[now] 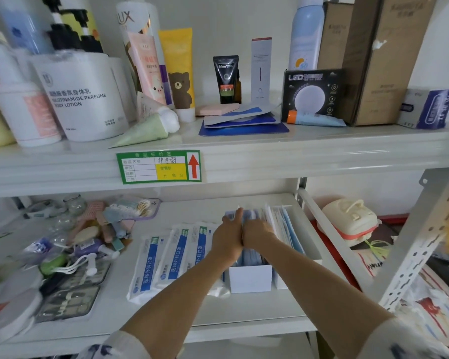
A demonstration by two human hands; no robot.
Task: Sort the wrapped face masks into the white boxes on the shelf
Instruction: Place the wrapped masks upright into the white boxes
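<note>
On the lower shelf stand two white boxes. The nearer one [250, 279] holds blue wrapped masks standing on edge. The one to its right [307, 246] is packed with upright wrapped masks [283, 224]. My left hand [230, 235] and my right hand [257, 230] press side by side on a stack of blue masks [246, 215] at the far end of the nearer box; the fingers are blurred. Several flat white-and-blue mask packs [171, 257] lie to the left of the boxes.
A heap of small toiletries [88, 237] and a manicure set [70, 299] fill the shelf's left. The upper shelf carries lotion bottles, tubes and cardboard boxes, with a green price label [158, 167] on its edge. A slanted metal upright [423, 244] rises at right.
</note>
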